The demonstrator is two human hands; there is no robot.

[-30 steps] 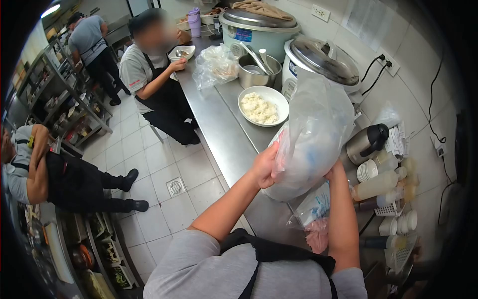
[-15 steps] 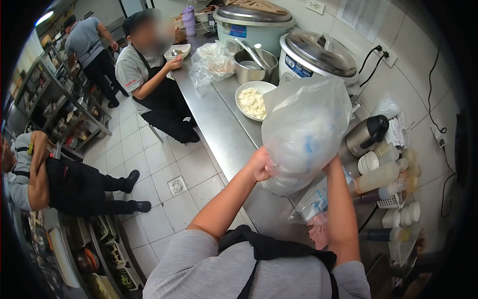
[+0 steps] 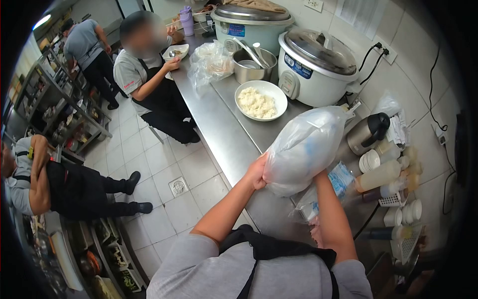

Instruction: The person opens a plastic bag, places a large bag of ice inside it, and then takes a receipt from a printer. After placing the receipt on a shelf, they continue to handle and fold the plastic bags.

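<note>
A large cloudy plastic bag (image 3: 307,147), bulging and with bluish shapes inside, is between my hands above the steel table. My left hand (image 3: 258,172) grips its lower left side, the fingers closed on the plastic. On the right, my right hand (image 3: 319,178) is against the bag's underside, its fingers mostly hidden behind the plastic. Just beyond the bag stands a white bowl (image 3: 282,102) of white rice-like food (image 3: 256,102). A blue and white packet (image 3: 340,180) in clear plastic lies beside my right forearm.
Rice cookers (image 3: 318,70) and a metal pot (image 3: 249,74) stand along the steel table (image 3: 234,144). A steel flask (image 3: 367,133) and several bottles are at right. One person (image 3: 149,74) sits at the table holding a bowl; two others stand at left.
The bag has come down and tilted right, its top folded over. More of the rice bowl, the near rice cooker and the blue packet now shows. The seated person's head has lowered.
</note>
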